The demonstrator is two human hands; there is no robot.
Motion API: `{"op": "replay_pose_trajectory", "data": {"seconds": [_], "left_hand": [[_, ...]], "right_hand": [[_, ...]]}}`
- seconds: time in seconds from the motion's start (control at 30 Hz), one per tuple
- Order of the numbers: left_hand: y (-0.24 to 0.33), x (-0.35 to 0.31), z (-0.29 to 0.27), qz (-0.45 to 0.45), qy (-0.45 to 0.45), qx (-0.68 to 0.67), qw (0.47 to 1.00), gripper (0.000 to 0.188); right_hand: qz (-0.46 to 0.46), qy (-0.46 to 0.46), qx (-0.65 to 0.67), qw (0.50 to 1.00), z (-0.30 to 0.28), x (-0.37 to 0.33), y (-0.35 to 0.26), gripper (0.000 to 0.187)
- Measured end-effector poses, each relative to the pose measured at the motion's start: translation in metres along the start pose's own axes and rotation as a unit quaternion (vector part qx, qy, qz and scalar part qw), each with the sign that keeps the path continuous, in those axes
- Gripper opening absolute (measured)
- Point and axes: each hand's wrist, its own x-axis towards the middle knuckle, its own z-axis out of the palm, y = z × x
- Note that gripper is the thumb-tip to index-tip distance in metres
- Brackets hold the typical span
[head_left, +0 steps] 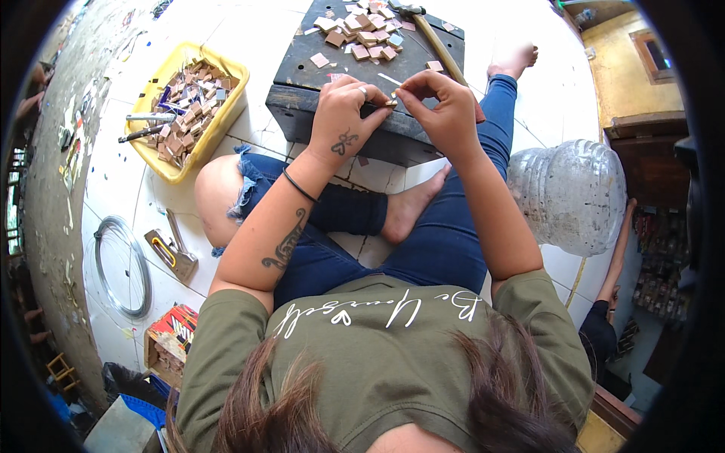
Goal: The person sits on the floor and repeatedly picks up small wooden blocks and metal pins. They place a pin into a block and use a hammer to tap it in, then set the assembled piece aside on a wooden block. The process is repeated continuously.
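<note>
Above the near edge of a dark box-like bench (281, 102), both hands meet with fingertips close together. My left hand (349, 113), a ring on one finger, pinches a small wooden tile (391, 104) seen nearly edge-on. My right hand (442, 106) is closed in a pinch at a thin white strip (390, 79), which sticks out beside its fingertips. Whether the right fingers also touch the tile is hard to see. Behind the hands lies a loose heap of small square wooden tiles (362, 34). A hammer (440, 47) rests on the bench's right side.
A yellow tub (236, 75) of tiles with pliers-like handled tools (151, 128) stands left. Nearer are a wire coil (143, 264), a staple gun (170, 255) and a red box (172, 332). A large clear plastic bottle (570, 196) lies right. Another person's arm (621, 253) shows far right.
</note>
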Motion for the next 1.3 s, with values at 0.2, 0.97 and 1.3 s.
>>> {"op": "replay_pose_trajectory", "data": {"seconds": [0.2,0.97,1.3], "left_hand": [[0.007,0.008,0.003,-0.021,-0.012,-0.067,0.997,0.01],[0.008,0.008,0.014,0.01,0.027,-0.067,0.997,0.008],[-0.041,0.057,-0.006,-0.041,0.026,0.266,0.963,0.03]], "right_hand": [[-0.004,-0.015,-0.015,1.0,-0.001,0.004,-0.003,0.009],[0.05,0.001,0.119,0.992,0.008,-0.006,0.023,0.019],[0.144,0.033,0.136,0.98,-0.013,-0.002,0.03,0.031]]}}
